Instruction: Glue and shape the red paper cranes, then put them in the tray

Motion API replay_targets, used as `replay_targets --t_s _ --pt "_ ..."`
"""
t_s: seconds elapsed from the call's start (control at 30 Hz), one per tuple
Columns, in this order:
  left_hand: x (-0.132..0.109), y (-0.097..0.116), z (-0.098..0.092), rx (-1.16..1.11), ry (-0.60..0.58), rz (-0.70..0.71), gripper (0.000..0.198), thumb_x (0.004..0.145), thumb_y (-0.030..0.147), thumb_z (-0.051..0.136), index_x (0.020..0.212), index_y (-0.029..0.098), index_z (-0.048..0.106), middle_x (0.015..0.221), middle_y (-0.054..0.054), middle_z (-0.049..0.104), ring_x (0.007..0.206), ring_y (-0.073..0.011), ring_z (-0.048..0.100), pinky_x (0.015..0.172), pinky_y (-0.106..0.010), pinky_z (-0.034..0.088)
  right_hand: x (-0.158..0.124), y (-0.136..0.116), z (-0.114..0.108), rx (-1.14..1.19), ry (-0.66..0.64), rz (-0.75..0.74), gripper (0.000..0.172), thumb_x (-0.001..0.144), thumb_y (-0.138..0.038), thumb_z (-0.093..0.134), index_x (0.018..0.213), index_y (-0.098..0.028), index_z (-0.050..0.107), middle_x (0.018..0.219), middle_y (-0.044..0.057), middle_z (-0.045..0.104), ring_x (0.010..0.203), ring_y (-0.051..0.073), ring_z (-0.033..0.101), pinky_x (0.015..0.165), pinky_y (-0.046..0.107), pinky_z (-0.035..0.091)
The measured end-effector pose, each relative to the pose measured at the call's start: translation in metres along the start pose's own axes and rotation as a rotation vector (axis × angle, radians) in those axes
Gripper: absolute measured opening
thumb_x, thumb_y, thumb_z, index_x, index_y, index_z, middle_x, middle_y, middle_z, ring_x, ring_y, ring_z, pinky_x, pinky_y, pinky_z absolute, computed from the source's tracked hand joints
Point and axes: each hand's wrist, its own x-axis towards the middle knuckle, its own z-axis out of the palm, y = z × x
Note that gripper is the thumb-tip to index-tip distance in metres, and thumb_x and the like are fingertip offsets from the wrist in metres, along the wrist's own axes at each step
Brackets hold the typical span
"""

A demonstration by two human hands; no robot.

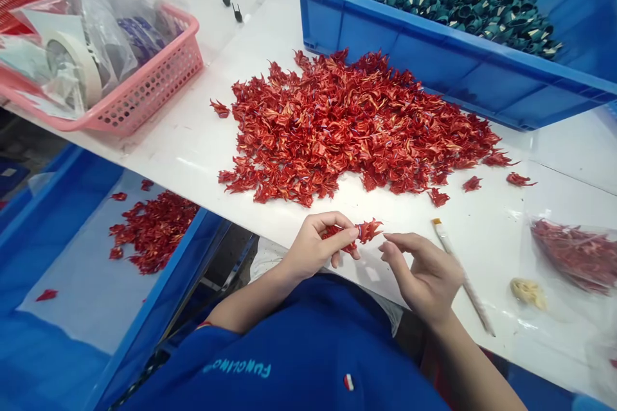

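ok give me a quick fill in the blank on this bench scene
1. The folded piece pinched by the left hand is ____.
2. The curled pieces in the blue crate are dark ____.
3. The basket holding the roll of tape is ____.
4. The right hand is open and holds ____.

Missing words: red; green; pink; nothing.

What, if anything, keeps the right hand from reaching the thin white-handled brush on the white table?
Probably nothing, so yes. The right hand is open and empty, and the thin white-handled brush lies on the white table beside it, uncovered. Only the left hand holds a red folded piece.
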Motion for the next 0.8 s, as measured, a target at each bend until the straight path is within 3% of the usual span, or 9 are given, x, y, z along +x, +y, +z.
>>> replay_targets --t_s 0.13,0.23,0.37,0.47,0.67,0.8 --pt "0.000 -0.002 0.002 0.062 0.004 0.039 0.033 0.070 0.044 0.075 0.070 0.015 0.060 0.060 -0.002 0.063 0.053 -0.0143 0.064 0.035 -0.016 0.039 -0.002 -0.002 0.011 0.180 0.029 0.324 0.007 0.078 -0.022 0.074 0.084 -0.020 0.070 0.057 -0.003 0.065 0.043 0.011 0.057 0.042 0.024 0.050" --pt "0.000 -0.003 0.002 0.059 0.008 0.044 0.033 0.069 0.044 0.075 0.069 0.015 0.059 0.061 -0.002 0.062 0.055 -0.0154 0.065 0.035 -0.017 0.040 0.000 -0.001 0.016 0.308 0.019 0.442 0.009 0.076 -0.028 0.076 0.077 -0.020 0.070 0.062 -0.001 0.067 0.046 0.010 0.057 0.042 0.023 0.049" --pt "0.002 -0.008 0.003 0.070 0.005 0.064 0.032 0.070 0.043 0.074 0.071 0.015 0.059 0.062 -0.002 0.061 0.055 -0.0156 0.065 0.035 -0.018 0.040 0.000 0.000 0.017 0.372 0.055 0.434 0.013 0.076 -0.032 0.077 0.075 -0.021 0.071 0.076 0.004 0.071 0.068 0.017 0.068 0.051 0.025 0.056" --pt "0.003 -0.013 0.005 0.149 0.049 0.131 0.028 0.073 0.040 0.073 0.071 0.015 0.060 0.069 -0.002 0.061 0.054 -0.0142 0.063 0.036 -0.019 0.041 -0.003 -0.001 0.018 0.370 0.055 0.444 0.011 0.078 -0.029 0.076 0.078 -0.020 0.070 0.076 0.005 0.075 0.066 0.019 0.072 0.055 0.028 0.061" --pt "0.001 -0.014 0.007 0.502 0.183 0.570 0.017 0.080 0.026 0.069 0.066 0.017 0.066 0.069 -0.003 0.061 0.063 -0.0129 0.057 0.057 -0.024 0.048 -0.013 -0.001 0.022 0.362 0.120 0.360 0.006 0.082 -0.025 0.073 0.081 -0.021 0.068 0.074 0.004 0.077 0.059 0.021 0.074 0.057 0.030 0.066" --pt "-0.001 -0.013 0.007 0.556 0.189 0.660 0.014 0.081 0.023 0.069 0.068 0.017 0.066 0.069 -0.003 0.061 0.060 -0.0118 0.055 0.053 -0.023 0.044 -0.016 0.004 0.022 0.441 0.134 0.276 0.003 0.083 -0.022 0.072 0.084 -0.022 0.069 0.075 0.003 0.078 0.060 0.021 0.075 0.057 0.031 0.067"
